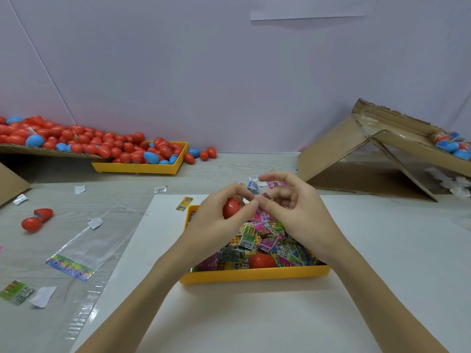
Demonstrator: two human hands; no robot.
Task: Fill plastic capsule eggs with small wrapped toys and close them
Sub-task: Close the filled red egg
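table (382,250) | left hand (216,222) fingers grip red egg (230,207), half hidden | right hand (298,212) pinch unclear

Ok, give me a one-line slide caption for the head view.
Left hand holds a red capsule egg over a yellow tray of wrapped toys while the right hand pinches at it.

A pale lilac-white wall (178,59) is seen across the whole back of the view, lit evenly and softly. A strip of white paper (308,14) is fixed high on it, right of centre. Faint diagonal seams are traced across the wall at the far left. Below it, a table (242,164) with a light grey wood-grain top is set against the wall. A reddish tint is cast onto the wall's lower left. Part of the tabletop is covered by a white sheet (382,238).
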